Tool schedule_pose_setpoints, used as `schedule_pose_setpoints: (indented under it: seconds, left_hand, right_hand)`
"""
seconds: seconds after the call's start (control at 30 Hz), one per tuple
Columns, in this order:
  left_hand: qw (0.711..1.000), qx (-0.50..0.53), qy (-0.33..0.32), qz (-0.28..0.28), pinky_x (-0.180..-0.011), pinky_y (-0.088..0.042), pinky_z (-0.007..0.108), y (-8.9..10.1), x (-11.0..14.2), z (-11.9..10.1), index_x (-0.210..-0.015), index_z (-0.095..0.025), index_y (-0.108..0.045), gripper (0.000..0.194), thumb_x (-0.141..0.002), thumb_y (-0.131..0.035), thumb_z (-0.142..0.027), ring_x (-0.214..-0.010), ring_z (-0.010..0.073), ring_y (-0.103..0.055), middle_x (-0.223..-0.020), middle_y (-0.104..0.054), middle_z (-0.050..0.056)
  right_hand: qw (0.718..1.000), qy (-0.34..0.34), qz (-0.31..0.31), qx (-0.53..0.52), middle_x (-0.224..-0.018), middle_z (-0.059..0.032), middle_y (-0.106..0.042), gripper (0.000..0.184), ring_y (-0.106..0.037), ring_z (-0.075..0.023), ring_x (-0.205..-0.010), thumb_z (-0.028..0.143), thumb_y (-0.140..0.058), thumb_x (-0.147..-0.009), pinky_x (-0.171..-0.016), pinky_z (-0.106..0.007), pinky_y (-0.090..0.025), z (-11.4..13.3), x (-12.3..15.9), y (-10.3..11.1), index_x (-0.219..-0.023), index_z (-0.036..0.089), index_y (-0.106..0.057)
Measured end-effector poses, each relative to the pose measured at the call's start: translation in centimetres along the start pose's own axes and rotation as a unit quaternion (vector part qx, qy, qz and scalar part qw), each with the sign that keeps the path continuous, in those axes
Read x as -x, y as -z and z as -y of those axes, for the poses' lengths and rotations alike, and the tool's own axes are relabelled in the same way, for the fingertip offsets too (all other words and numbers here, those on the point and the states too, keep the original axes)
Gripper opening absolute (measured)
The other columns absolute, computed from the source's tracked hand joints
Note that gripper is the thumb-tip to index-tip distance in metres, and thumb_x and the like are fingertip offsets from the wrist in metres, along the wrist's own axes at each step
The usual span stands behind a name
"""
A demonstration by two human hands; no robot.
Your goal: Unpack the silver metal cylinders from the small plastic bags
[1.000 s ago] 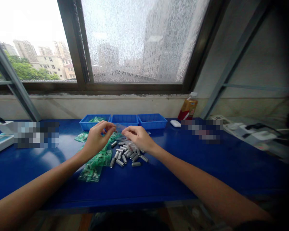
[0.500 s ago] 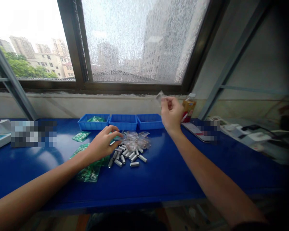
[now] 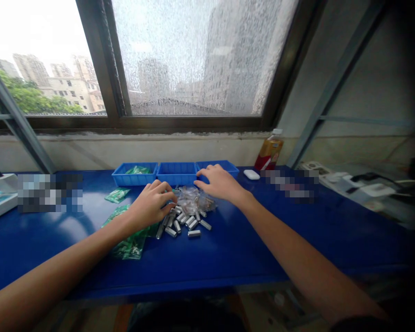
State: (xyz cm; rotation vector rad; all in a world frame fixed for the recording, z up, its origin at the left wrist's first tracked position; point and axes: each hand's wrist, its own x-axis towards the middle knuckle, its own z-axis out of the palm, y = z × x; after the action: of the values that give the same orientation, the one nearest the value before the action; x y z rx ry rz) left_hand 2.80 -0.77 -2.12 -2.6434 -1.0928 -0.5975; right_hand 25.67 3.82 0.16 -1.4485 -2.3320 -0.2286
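My left hand (image 3: 152,206) rests with curled fingers on the left side of a heap of several small silver metal cylinders (image 3: 188,224) on the blue table (image 3: 228,249). Its fingertips press at the cylinders; what they grip is hidden. My right hand (image 3: 218,182) lies low over a pile of small clear plastic bags (image 3: 193,200) just behind the cylinders, fingers stretched forward and apart, near the right blue tray (image 3: 228,166). Green printed bags (image 3: 127,244) lie under and beside my left wrist.
Three blue trays stand in a row by the wall; the left tray (image 3: 134,174) holds green bags. A lone green bag (image 3: 116,195) lies in front of it. A yellow-red carton (image 3: 270,153) and a white oval object (image 3: 251,174) sit at the back right. White devices (image 3: 346,184) lie further right.
My right hand came down from a raised position near the carton, where it held a clear bag, to the bag pile. My left hand moved slightly into the cylinders.
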Motion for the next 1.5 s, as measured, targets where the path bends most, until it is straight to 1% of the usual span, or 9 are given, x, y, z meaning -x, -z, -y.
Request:
schedule_pose_setpoints:
  seconds: [0.13, 0.27, 0.4, 0.57, 0.83, 0.97, 1.1, 1.3, 1.5]
  left_hand:
    - [0.991, 0.090, 0.097, -0.014, -0.061, -0.039, 0.026, 0.1, -0.4, 0.1, -0.081, -0.017, -0.058, 0.011, -0.081, -0.048, -0.019, -0.059, 0.0133, -0.052, -0.061, -0.059, 0.000]
    - [0.942, 0.252, 0.198, -0.100, -0.054, -0.040, 0.022, 0.7, -0.4, 0.0, -0.084, -0.016, -0.051, 0.013, -0.085, -0.044, -0.027, -0.052, 0.0110, -0.055, -0.057, -0.061, -0.002]
    - [0.936, 0.241, 0.159, -0.202, -0.066, -0.046, 0.023, 1.2, 0.0, -0.3, -0.085, -0.016, -0.050, 0.012, -0.085, -0.045, -0.027, -0.072, 0.0136, -0.063, -0.078, -0.067, 0.003]
    - [0.959, 0.113, 0.053, -0.256, -0.068, -0.047, 0.022, 1.2, 0.6, -0.9, -0.090, -0.017, -0.052, 0.009, -0.085, -0.046, -0.022, -0.077, 0.0136, -0.063, -0.083, -0.067, 0.004]
    - [0.960, 0.230, 0.097, -0.125, -0.076, -0.044, 0.030, 1.5, 0.0, -0.4, -0.082, -0.015, -0.061, 0.024, -0.084, -0.045, -0.033, -0.081, 0.0177, -0.056, -0.085, -0.062, 0.006]
    - [0.875, 0.433, 0.209, -0.048, -0.060, -0.041, 0.026, 1.1, -0.2, -0.4, -0.075, -0.012, -0.060, 0.048, -0.089, -0.028, -0.045, -0.061, 0.0140, -0.051, -0.067, -0.059, 0.004]
    - [0.838, 0.490, 0.228, -0.082, -0.055, -0.036, 0.022, 0.6, -0.4, -0.2, -0.069, -0.013, -0.055, 0.033, -0.082, -0.047, -0.042, -0.057, 0.0103, -0.045, -0.061, -0.051, -0.001]
    - [0.899, 0.334, 0.200, -0.202, -0.061, -0.040, 0.023, 0.6, -0.1, 0.6, -0.081, -0.015, -0.057, 0.020, -0.083, -0.049, -0.033, -0.065, 0.0127, -0.052, -0.070, -0.058, 0.001]
    - [0.969, 0.119, -0.011, -0.215, -0.072, -0.042, 0.030, 1.0, 0.4, -0.2, -0.087, -0.017, -0.060, 0.013, -0.086, -0.048, -0.022, -0.077, 0.0157, -0.054, -0.081, -0.062, 0.005]
  right_hand:
    - [0.992, 0.039, 0.018, -0.123, -0.092, -0.0075, -0.061, 0.033, -0.052, -0.0182, -0.087, 0.044, -0.048, -0.082, -0.077, -0.027, -0.037, 3.4, 0.4, 0.3, -0.096, 0.018, -0.064]
    - [0.959, -0.055, 0.069, -0.271, -0.065, -0.0038, -0.059, 0.051, -0.052, -0.0122, -0.061, 0.053, -0.034, -0.086, -0.057, -0.023, -0.035, 4.8, 0.2, 0.7, -0.074, 0.013, -0.065]
    - [0.874, -0.149, 0.161, -0.434, -0.048, -0.0007, -0.048, 0.064, -0.044, -0.0088, -0.045, 0.058, -0.024, -0.087, -0.047, -0.022, -0.030, 5.0, 0.3, 1.0, -0.065, 0.011, -0.062]
    - [0.760, -0.091, 0.185, -0.616, -0.057, 0.0008, -0.051, 0.035, -0.047, -0.0079, -0.048, 0.041, -0.041, -0.087, -0.042, -0.019, -0.025, 5.5, 0.7, 0.9, -0.074, 0.013, -0.057]
    - [0.952, 0.059, -0.160, -0.255, -0.063, 0.0008, -0.051, 0.016, -0.044, -0.0091, -0.057, 0.027, -0.054, -0.081, -0.057, -0.023, -0.033, 5.2, 1.0, 0.2, -0.080, 0.017, -0.067]
    - [0.950, 0.144, -0.186, -0.203, -0.072, -0.0016, -0.055, 0.019, -0.049, -0.0098, -0.063, 0.022, -0.049, -0.084, -0.060, -0.022, -0.037, 5.7, 1.6, -0.4, -0.090, 0.018, -0.067]
    - [0.936, 0.217, -0.148, -0.236, -0.083, -0.0028, -0.055, 0.026, -0.053, -0.0110, -0.073, 0.010, -0.044, -0.081, -0.067, -0.022, -0.041, 6.5, 2.1, -0.8, -0.094, 0.020, -0.065]
    - [0.927, 0.149, -0.073, -0.336, -0.091, -0.0042, -0.049, 0.014, -0.051, -0.0130, -0.083, 0.015, -0.056, -0.074, -0.075, -0.027, -0.043, 6.5, 1.7, -0.7, -0.084, 0.017, -0.066]
    - [0.861, -0.015, 0.050, -0.506, -0.064, -0.0009, -0.051, 0.044, -0.048, -0.0098, -0.061, 0.044, -0.037, -0.087, -0.058, -0.023, -0.038, 6.3, 0.9, -0.7, -0.067, 0.013, -0.060]
